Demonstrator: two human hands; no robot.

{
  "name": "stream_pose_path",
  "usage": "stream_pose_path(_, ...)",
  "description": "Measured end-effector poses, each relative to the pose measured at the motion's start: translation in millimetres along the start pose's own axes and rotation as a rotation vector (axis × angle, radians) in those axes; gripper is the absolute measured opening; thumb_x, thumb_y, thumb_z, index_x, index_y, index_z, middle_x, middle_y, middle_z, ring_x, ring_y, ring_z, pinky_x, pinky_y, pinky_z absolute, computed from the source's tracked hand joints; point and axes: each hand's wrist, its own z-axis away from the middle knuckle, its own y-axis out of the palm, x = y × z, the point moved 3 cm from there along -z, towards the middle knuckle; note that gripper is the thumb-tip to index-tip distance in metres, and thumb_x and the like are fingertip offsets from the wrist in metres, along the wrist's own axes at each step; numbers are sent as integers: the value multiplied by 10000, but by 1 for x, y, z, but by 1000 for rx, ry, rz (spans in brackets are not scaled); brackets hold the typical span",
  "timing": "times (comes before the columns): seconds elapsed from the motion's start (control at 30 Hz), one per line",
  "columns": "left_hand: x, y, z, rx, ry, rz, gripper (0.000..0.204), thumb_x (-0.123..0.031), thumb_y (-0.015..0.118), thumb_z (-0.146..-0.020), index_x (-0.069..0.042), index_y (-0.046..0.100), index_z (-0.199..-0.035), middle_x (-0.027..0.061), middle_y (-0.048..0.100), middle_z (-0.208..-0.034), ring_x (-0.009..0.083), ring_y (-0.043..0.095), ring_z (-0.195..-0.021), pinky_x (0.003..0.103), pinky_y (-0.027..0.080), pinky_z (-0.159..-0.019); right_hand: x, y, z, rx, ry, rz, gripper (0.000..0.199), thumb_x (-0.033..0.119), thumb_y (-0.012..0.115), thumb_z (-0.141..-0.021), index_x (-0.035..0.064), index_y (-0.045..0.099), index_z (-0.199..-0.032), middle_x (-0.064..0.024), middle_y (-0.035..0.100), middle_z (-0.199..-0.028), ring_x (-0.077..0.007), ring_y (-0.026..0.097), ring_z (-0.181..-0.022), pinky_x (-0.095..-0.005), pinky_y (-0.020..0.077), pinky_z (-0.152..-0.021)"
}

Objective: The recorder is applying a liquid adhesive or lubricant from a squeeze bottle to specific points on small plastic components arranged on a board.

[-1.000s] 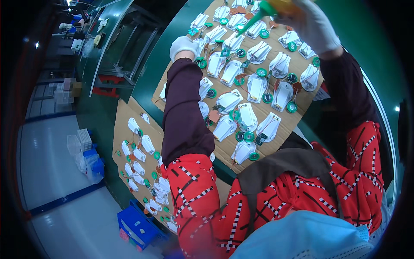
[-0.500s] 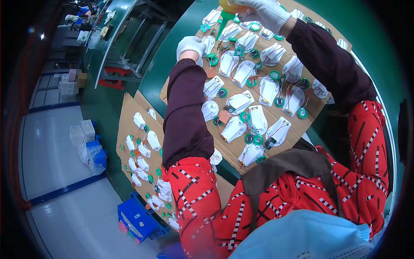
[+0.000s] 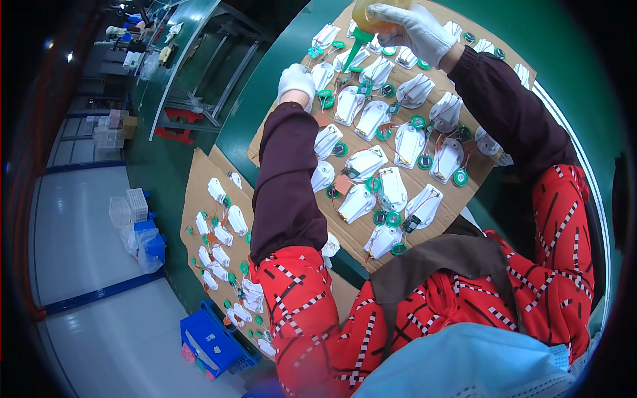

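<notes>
My right hand (image 3: 418, 30), in a white glove, is wrapped round a squeeze bottle (image 3: 375, 14) of amber liquid. Its long green nozzle (image 3: 357, 50) slants down to the left, with the tip over the far part of a cardboard sheet (image 3: 302, 136). Across that sheet lie several white plastic housings (image 3: 350, 105), with green-rimmed discs (image 3: 383, 130) and small circuit boards wired to them. My left hand (image 3: 296, 82), also gloved, is curled at the sheet's far left, right beside a white housing (image 3: 322, 75). Whatever its fingers pinch is hidden.
To the lower left, a second cardboard sheet (image 3: 192, 179) carries more white housings. A blue crate (image 3: 211, 341) stands below it, and clear baskets (image 3: 136, 204) sit farther left. The green table (image 3: 262, 79) extends past the cardboard; another bench stands at the upper left.
The right hand and bottle have come slightly nearer, with the nozzle lower and more to the right. My left hand has shifted a little, turning beside the housing.
</notes>
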Motion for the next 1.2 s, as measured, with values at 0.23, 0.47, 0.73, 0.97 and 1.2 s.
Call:
stream_pose_path(0.23,19,14,-13,143,40,300,334,-329,620,-809,-50,679,-983,146,685,-860,268,670,-841,354,507,-774,-8,2,-4,-50,18,103,234,183,710,-812,40,630,-979,-33,627,-750,-108,553,-557,-229,450,-496)
stream_pose_path(0.47,-5,-6,15,-24,12,57,458,-479,654,-753,-86,691,-985,138,683,-983,280,648,-952,344,493,-831,-14,30,-8,14,-12,19,177,152,707,-799,73,627,-936,1,579,-694,-93,496,-530,-223,364,-451)
stream_pose_path(0.73,3,-3,17,56,6,90,342,-359,642,-781,-124,692,-1025,112,674,-1041,273,632,-1004,342,478,-870,-15,22,-13,61,-94,49,221,192,728,-787,77,630,-948,-2,600,-737,-96,519,-566,-221,389,-480)
stream_pose_path(0.97,6,8,12,-55,30,200,277,-269,653,-784,-93,696,-994,103,694,-929,238,664,-885,326,499,-805,-20,30,-18,-7,-100,273,284,216,729,-784,53,640,-999,-19,640,-806,-102,571,-650,-227,448,-554)
stream_pose_path(1.2,44,31,-14,-48,108,533,146,-53,638,-796,18,664,-920,83,679,-800,133,656,-623,259,523,-568,-13,69,-4,-32,-166,465,428,309,719,-768,49,639,-1098,-72,679,-928,-164,639,-780,-289,501,-660)
